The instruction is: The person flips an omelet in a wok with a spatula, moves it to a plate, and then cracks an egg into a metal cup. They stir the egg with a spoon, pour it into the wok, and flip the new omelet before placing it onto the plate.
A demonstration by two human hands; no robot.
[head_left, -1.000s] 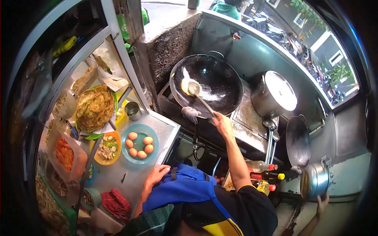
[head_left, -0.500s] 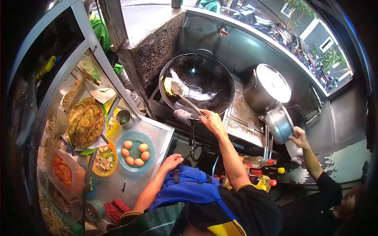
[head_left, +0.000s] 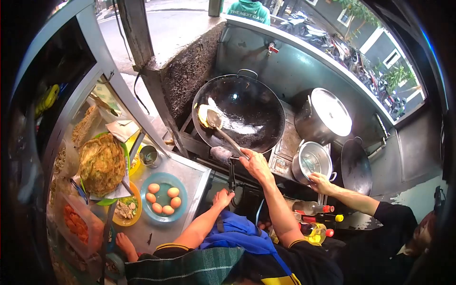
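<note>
egg (head_left: 203, 115), or what looks like it, pale and yellow, lies against the near-left wall of a big wok (head_left: 259, 107), ahead of the cook's right hand (head_left: 256, 166), which is closed around a long-handled ladle (head_left: 231, 140). the ladle's bowl meets the food. the step in hand appears to be frying; the next move, in my judgement, calls for a steady wrist and the ladle's edge worked beneath the egg without tearing it. the left hand (head_left: 222, 199) is low and nearer the body, its fingers at the stove's hose fitting (head_left: 232, 186); from where i stand, i cannot tell whether it grips or merely touches.

by count: one ladle in use; two woks, the second wok (head_left: 355, 166) well to the right of the right hand; two pots, a lidded pot (head_left: 311, 121) beyond that hand and an open pot (head_left: 298, 170) to its right, a co-worker's hand (head_left: 321, 183) at the rim; six whole eggs (head_left: 168, 210) on one blue plate (head_left: 164, 191), left of the left hand; and three capped bottles (head_left: 315, 232) right of the right forearm.
</note>
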